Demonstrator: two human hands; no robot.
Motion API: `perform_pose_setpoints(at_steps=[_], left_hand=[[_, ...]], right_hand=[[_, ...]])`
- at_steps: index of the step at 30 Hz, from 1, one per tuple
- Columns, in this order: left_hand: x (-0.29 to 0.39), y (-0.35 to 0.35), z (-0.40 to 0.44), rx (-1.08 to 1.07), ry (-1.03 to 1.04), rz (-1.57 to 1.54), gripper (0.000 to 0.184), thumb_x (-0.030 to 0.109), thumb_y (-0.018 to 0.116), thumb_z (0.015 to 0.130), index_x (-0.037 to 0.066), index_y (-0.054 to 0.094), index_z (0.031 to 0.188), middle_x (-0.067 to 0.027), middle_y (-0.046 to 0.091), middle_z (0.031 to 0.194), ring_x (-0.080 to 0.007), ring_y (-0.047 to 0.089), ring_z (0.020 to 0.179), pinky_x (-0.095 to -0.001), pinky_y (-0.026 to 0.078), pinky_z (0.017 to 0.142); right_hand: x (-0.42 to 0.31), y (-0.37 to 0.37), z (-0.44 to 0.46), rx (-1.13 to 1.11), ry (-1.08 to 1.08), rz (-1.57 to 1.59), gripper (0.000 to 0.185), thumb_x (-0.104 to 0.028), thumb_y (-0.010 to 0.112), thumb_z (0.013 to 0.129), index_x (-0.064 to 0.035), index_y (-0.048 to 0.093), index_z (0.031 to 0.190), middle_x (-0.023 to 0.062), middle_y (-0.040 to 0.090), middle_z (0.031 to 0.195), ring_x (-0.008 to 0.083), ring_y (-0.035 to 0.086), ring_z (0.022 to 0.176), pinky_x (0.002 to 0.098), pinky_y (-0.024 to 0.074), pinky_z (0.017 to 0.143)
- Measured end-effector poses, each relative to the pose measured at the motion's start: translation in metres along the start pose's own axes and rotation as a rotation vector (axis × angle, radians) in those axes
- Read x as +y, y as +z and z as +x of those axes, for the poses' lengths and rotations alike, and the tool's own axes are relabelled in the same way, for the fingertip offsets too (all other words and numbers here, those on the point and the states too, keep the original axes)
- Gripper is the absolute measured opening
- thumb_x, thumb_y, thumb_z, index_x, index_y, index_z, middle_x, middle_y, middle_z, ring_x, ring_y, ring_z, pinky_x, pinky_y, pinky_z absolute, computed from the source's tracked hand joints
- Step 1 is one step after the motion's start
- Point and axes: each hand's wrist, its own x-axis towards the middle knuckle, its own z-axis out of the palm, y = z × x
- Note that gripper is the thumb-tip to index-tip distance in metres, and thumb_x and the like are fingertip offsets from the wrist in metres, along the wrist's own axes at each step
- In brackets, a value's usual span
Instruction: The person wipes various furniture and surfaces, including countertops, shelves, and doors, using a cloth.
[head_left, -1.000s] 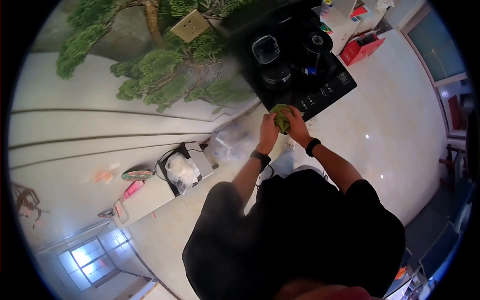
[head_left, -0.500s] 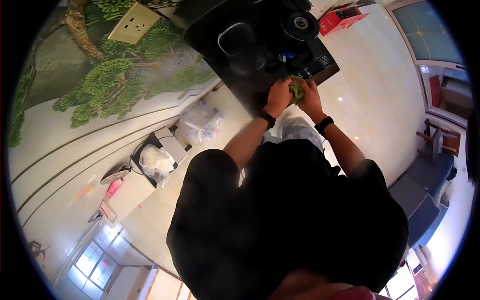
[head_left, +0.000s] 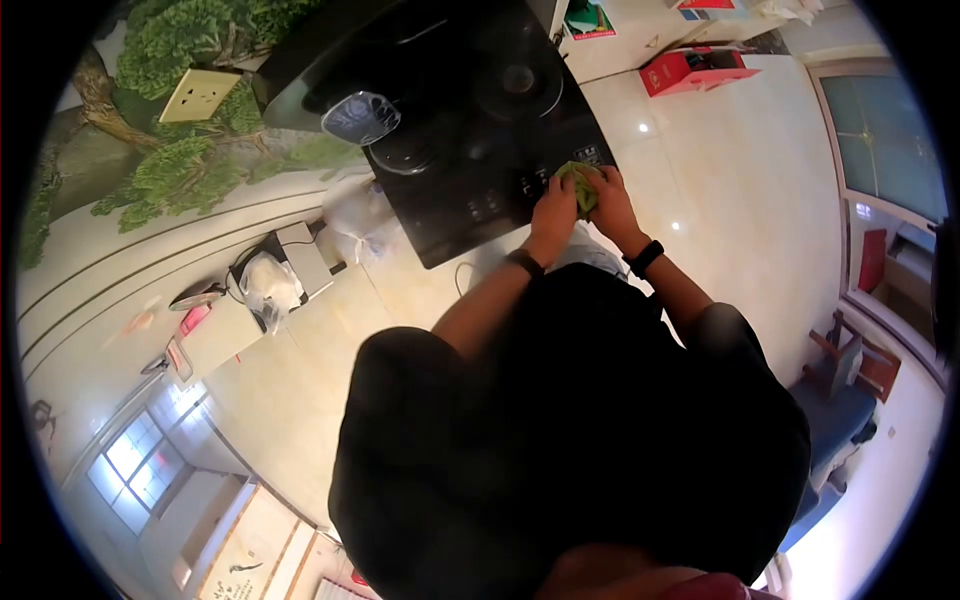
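A bunched green cloth (head_left: 580, 188) is gripped between both of my hands at the front edge of a black cooktop (head_left: 450, 215). My left hand (head_left: 556, 210) closes on the cloth's left side, fingers curled into it. On the other side, my right hand (head_left: 611, 204) is wrapped around it too. Parts of the cloth are hidden by my fingers. The cooktop's printed control marks lie just beyond and to the left of my hands. A round burner (head_left: 520, 92) is farther back, and another burner (head_left: 402, 152) is at the left.
A dark range hood (head_left: 300, 70) overhangs the cooktop's far left side. Beyond the right side stands a red box (head_left: 690, 72) on the pale surface. A clear plastic bag (head_left: 355, 225) sits left of the cooktop. A wall socket (head_left: 200, 95) is at upper left.
The view has turned, showing more of the cooktop and its burners. Both hands still hold the cloth, which has shifted slightly left in view.
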Motion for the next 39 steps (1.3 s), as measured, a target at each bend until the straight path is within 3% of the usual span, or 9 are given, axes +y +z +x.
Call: perform_pose_setpoints(at_steps=[5, 9, 15, 18, 24, 28, 31, 34, 39], left_hand=[[0.030, 0.015, 0.050, 0.136, -0.057, 0.068, 0.027, 0.002, 0.051, 0.088, 0.001, 0.052, 0.115, -0.0216, 0.057, 0.106, -0.0373, 0.066, 0.085, -0.0430, 0.056, 0.068], [0.025, 0.029, 0.077, 0.295, -0.053, 0.037, 0.026, 0.003, 0.048, 0.091, -0.001, 0.053, 0.116, -0.0230, 0.059, 0.107, -0.0382, 0.064, 0.094, -0.0442, 0.054, 0.078], [0.029, 0.014, 0.058, 0.050, -0.175, -0.054, 0.028, 0.003, 0.051, 0.087, -0.001, 0.056, 0.114, -0.0255, 0.059, 0.108, -0.0406, 0.059, 0.100, -0.0464, 0.050, 0.087], [0.015, 0.021, 0.033, 0.108, -0.062, -0.049, 0.028, 0.001, 0.052, 0.084, 0.000, 0.056, 0.112, -0.0266, 0.058, 0.106, -0.0437, 0.061, 0.092, -0.0485, 0.053, 0.078], [-0.051, 0.030, -0.009, 0.030, -0.138, -0.103, 0.032, 0.014, 0.063, 0.081, 0.003, 0.060, 0.110, -0.0242, 0.062, 0.105, -0.0394, 0.061, 0.098, -0.0450, 0.050, 0.083], [-0.070, -0.027, -0.039, -0.179, -0.179, -0.014, 0.039, 0.020, 0.066, 0.079, 0.005, 0.062, 0.114, -0.0229, 0.065, 0.105, -0.0374, 0.062, 0.099, -0.0445, 0.050, 0.084], [-0.076, -0.076, -0.064, 0.081, -0.028, -0.074, 0.046, 0.021, 0.069, 0.075, 0.005, 0.062, 0.118, -0.0219, 0.066, 0.107, -0.0378, 0.062, 0.100, -0.0435, 0.050, 0.084], [-0.042, -0.159, -0.070, 0.200, -0.065, -0.141, 0.045, 0.000, 0.062, 0.073, 0.003, 0.061, 0.118, -0.0199, 0.062, 0.109, -0.0390, 0.060, 0.100, -0.0435, 0.050, 0.084], [-0.015, -0.279, -0.073, 0.475, 0.065, -0.158, 0.060, -0.006, 0.061, 0.070, 0.008, 0.057, 0.128, -0.0190, 0.058, 0.114, -0.0393, 0.056, 0.108, -0.0412, 0.048, 0.090]], right_hand=[[0.046, -0.021, 0.054, 0.025, -0.140, 0.021, 0.056, 0.007, 0.059, 0.070, -0.0087, 0.058, 0.124, 0.0221, 0.055, 0.115, 0.0422, 0.051, 0.108, 0.0440, 0.0463, 0.094], [0.055, -0.026, 0.088, -0.037, -0.158, -0.019, 0.054, 0.005, 0.061, 0.070, -0.0092, 0.059, 0.122, 0.0206, 0.055, 0.113, 0.0416, 0.052, 0.108, 0.0440, 0.0479, 0.092], [0.047, -0.038, 0.063, -0.125, -0.105, -0.085, 0.055, 0.002, 0.064, 0.068, -0.0100, 0.060, 0.121, 0.0188, 0.054, 0.112, 0.0400, 0.052, 0.107, 0.0440, 0.0493, 0.091], [0.041, -0.031, 0.042, -0.185, -0.097, -0.113, 0.054, 0.000, 0.066, 0.066, -0.0092, 0.060, 0.119, 0.0190, 0.052, 0.112, 0.0401, 0.052, 0.106, 0.0445, 0.0501, 0.089], [0.016, 0.011, 0.022, -0.292, -0.213, -0.131, 0.045, -0.003, 0.066, 0.067, -0.0059, 0.061, 0.111, 0.0203, 0.052, 0.109, 0.0411, 0.052, 0.103, 0.0461, 0.0501, 0.086], [-0.022, 0.025, 0.024, -0.470, -0.312, 0.098, 0.044, -0.004, 0.063, 0.070, -0.0074, 0.061, 0.114, 0.0206, 0.053, 0.110, 0.0426, 0.055, 0.101, 0.0468, 0.0497, 0.086], [-0.075, 0.008, 0.024, -0.465, -0.300, 0.211, 0.051, -0.001, 0.063, 0.070, -0.0075, 0.059, 0.120, 0.0171, 0.053, 0.114, 0.0407, 0.055, 0.104, 0.0445, 0.0488, 0.088], [-0.131, -0.014, 0.034, -0.387, -0.280, 0.292, 0.058, 0.004, 0.061, 0.071, -0.0080, 0.057, 0.127, 0.0158, 0.051, 0.115, 0.0389, 0.056, 0.105, 0.0415, 0.0475, 0.089], [-0.242, -0.062, 0.068, -0.169, -0.496, 0.376, 0.070, 0.011, 0.057, 0.070, -0.0110, 0.052, 0.136, 0.0157, 0.050, 0.115, 0.0369, 0.055, 0.105, 0.0388, 0.0463, 0.091]])
